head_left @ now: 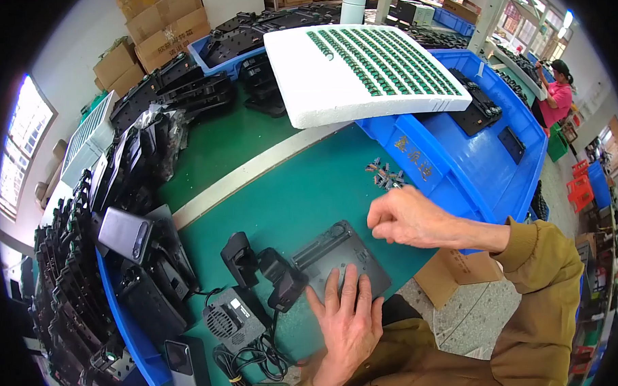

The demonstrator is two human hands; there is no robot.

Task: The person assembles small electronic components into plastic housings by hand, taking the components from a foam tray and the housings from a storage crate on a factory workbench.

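My left hand lies flat with its fingers spread on a dark grey rectangular plastic panel on the green table. Over the panel's far right corner hovers my right hand, fingers curled closed; anything inside them is hidden. Just beyond it sits a small heap of tiny parts with thin leads. Two black moulded plastic pieces stand left of the panel. Closer to me are a grey box with a round grille and a coil of black cable.
A blue bin holding black panels stands at the right, with a white foam tray of small green circuit boards resting across it. Stacked black panels and another blue bin line the left. A person in pink is far right.
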